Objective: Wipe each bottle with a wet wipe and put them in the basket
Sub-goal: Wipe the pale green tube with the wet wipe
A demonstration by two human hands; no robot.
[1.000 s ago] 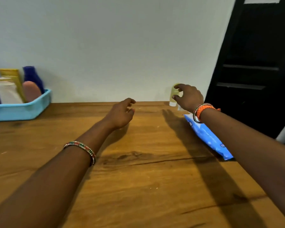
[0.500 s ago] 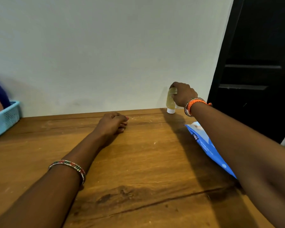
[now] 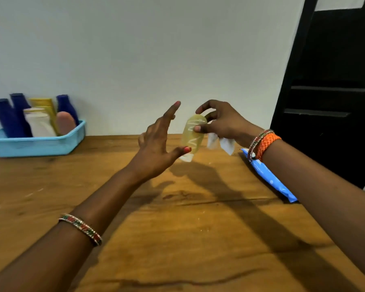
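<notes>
Above the table (image 3: 177,239), the right hand (image 3: 223,121) pinches the bottle (image 3: 191,135); left hand (image 3: 156,148) spread.

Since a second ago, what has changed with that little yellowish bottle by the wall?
The right hand has lifted the small translucent yellow bottle off the wooden table toward the person, white wet wipe dangling. The left hand rose, opening toward it. The blue basket stays filled.

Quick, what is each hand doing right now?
Left hand: open, fingers spread beside the bottle.
Right hand: holding the yellowish bottle and a white wipe.
</notes>
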